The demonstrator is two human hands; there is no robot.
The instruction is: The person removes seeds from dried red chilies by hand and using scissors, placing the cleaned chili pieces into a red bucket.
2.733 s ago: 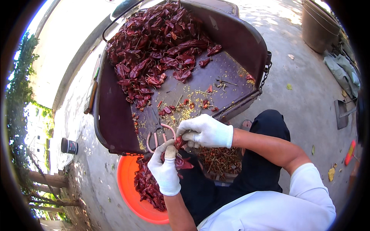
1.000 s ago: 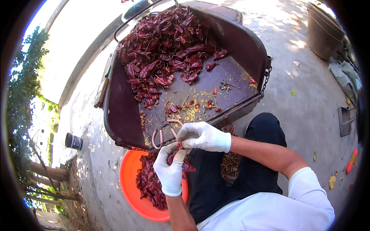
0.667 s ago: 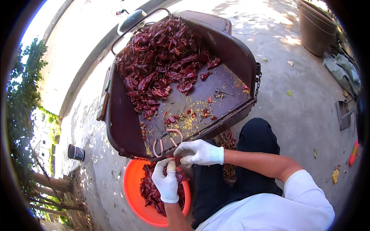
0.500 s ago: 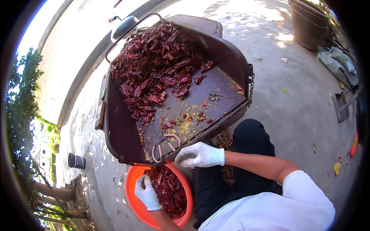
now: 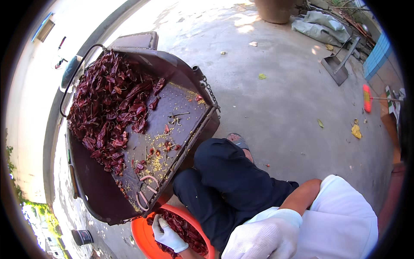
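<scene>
My left hand [image 5: 168, 236], in a white glove, is over the orange basin [image 5: 137, 236] of dried red chili peppers [image 5: 183, 226]. Its fingers are curled toward the thumb; whatever lies between them is too small to make out. Close to my body, my right hand [image 5: 263, 237], also gloved, is raised in front of the white shirt with its fingers mostly hidden. Above the basin stands a dark maroon metal cart bed [image 5: 183, 101], heaped with more dried chilies [image 5: 112, 103] on its far left side. A tool with pink looped handles [image 5: 146, 192] rests by its near edge.
Loose stems [image 5: 177, 117] and yellow seeds [image 5: 157, 164] litter the cart floor. A chain [image 5: 210, 93] hangs at its right corner. A dark tub [image 5: 82, 237] is at lower left. Farther right are a dustpan [image 5: 336, 67], a grey sack [image 5: 321, 26] and an orange brush head [image 5: 367, 98].
My view has swung to the right, so the cart appears farther left. My right hand has left the cart's near edge and come back toward my body. The left stays over the basin.
</scene>
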